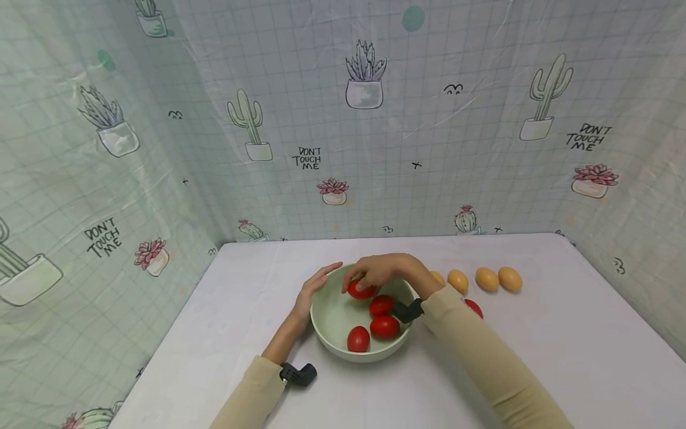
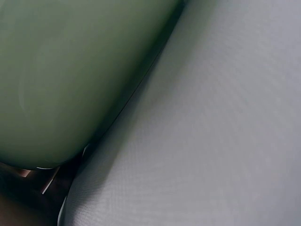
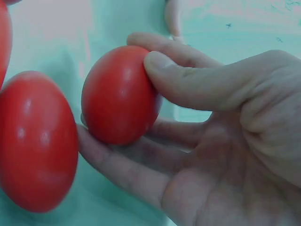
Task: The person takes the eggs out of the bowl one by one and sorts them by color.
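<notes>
A pale green bowl (image 1: 334,316) stands on the white table. My left hand (image 1: 309,295) lies along the bowl's left side, fingers stretched out against its outer wall; in the left wrist view most of this hand is hidden behind the bowl wall (image 2: 70,84). Over the bowl's far part, my right hand (image 1: 377,271) grips a smooth red egg (image 3: 120,94) between thumb and fingers. Inside the bowl lie three more: a red egg (image 1: 382,305) close to my right wrist, another red egg (image 1: 384,327) below it, and a third red egg (image 1: 358,339) near the front.
Several orange-yellow eggs (image 1: 486,279) form a row on the table (image 1: 563,333) beyond my right forearm, one partly covered by the wrist. Another red egg (image 1: 474,308) peeks out from behind the right sleeve. A cactus-print sheet (image 1: 300,107) hangs around the table's back and sides.
</notes>
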Tool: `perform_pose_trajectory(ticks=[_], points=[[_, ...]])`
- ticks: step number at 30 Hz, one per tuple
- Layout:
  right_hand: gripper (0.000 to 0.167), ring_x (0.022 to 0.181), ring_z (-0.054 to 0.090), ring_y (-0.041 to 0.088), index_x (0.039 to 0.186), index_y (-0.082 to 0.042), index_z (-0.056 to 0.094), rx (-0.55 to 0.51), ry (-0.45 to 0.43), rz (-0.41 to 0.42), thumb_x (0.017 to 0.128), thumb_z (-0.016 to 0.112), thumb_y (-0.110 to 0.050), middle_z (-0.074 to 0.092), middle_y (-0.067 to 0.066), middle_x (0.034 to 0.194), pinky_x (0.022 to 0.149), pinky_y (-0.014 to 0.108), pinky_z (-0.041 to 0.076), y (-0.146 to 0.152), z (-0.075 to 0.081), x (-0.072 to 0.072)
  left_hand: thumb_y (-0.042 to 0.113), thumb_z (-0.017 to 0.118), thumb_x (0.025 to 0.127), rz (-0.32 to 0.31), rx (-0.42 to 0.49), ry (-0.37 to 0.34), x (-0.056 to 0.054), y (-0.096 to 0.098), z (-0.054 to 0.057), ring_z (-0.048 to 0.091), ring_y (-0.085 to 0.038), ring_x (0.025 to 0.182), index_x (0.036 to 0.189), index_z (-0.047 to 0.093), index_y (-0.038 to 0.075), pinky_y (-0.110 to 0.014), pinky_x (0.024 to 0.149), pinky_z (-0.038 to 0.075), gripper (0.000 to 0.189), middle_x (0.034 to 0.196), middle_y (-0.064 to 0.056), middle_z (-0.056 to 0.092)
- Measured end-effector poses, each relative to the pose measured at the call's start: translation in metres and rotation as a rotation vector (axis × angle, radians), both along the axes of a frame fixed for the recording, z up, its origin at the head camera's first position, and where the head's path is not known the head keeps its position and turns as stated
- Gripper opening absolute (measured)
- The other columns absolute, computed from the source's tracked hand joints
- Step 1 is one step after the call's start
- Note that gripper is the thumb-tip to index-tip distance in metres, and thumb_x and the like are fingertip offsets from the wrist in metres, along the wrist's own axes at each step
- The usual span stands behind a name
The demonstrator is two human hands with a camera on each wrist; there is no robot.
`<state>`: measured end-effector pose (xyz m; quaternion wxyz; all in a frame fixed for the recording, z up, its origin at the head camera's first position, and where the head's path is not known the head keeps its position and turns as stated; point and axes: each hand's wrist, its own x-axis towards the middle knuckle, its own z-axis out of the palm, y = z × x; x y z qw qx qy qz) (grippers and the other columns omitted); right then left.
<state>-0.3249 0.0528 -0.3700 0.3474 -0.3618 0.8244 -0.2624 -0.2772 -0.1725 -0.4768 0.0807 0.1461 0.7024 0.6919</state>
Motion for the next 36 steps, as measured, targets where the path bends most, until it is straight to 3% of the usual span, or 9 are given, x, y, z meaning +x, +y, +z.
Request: perform_pose_trajectory(ticks=[6, 13, 17, 27, 36], points=[[0.039, 0.109, 0.061, 0.022, 0.136, -0.012, 0.065, -0.044, -0.009, -0.033, 0.098, 0.061, -0.006, 0.063, 0.008, 0.129, 0.09, 0.036, 0.062, 0.005, 0.007, 0.003, 0.028, 0.029, 0.109, 0.019, 0.0, -0.008, 0.0, 0.002, 0.0, 0.06, -0.013, 0.125, 0.155, 0.047, 0.017, -0.023, 0.097, 0.054, 0.051, 0.158, -0.009, 0.049], [0.053, 0.117, 0.058, 0.024, 0.138, -0.017, 0.064, -0.053, 0.114, -0.04, 0.088, 0.073, -0.001, 0.063, 0.004, 0.131, 0.094, 0.035, 0.057, 0.014, 0.016, 0.007, 0.028, 0.027, 0.109, 0.024, -0.011, -0.004, 0.002, 0.002, 0.001, 0.057, -0.018, 0.132, 0.154, 0.048, 0.02, -0.022, 0.1, 0.053, 0.05, 0.156, -0.005, 0.05], [0.057, 0.121, 0.062, 0.028, 0.14, -0.017, 0.062, -0.078, 0.107, -0.068, 0.087, 0.074, -0.001, 0.062, 0.005, 0.134, 0.1, 0.039, 0.057, 0.023, 0.024, 0.012, 0.028, 0.028, 0.109, 0.023, 0.005, 0.003, 0.002, 0.003, 0.001, 0.056, -0.021, 0.134, 0.155, 0.047, 0.016, -0.022, 0.1, 0.053, 0.051, 0.158, -0.009, 0.048], [0.052, 0.121, 0.064, 0.029, 0.139, -0.017, 0.062, -0.15, 0.189, -0.109, 0.089, 0.073, -0.008, 0.065, 0.003, 0.135, 0.099, 0.04, 0.058, 0.05, 0.039, 0.025, 0.027, 0.029, 0.109, 0.03, 0.019, -0.025, 0.003, 0.004, 0.002, 0.05, -0.027, 0.142, 0.155, 0.046, 0.018, -0.021, 0.103, 0.052, 0.051, 0.16, -0.007, 0.047], [0.051, 0.113, 0.067, 0.023, 0.138, -0.018, 0.062, -0.2, 0.226, -0.152, 0.09, 0.077, -0.012, 0.067, 0.003, 0.129, 0.095, 0.037, 0.06, 0.078, 0.041, 0.037, 0.027, 0.03, 0.108, 0.04, 0.022, -0.026, 0.004, 0.004, 0.0, 0.053, -0.026, 0.14, 0.155, 0.047, 0.018, -0.023, 0.102, 0.053, 0.05, 0.158, -0.008, 0.049]])
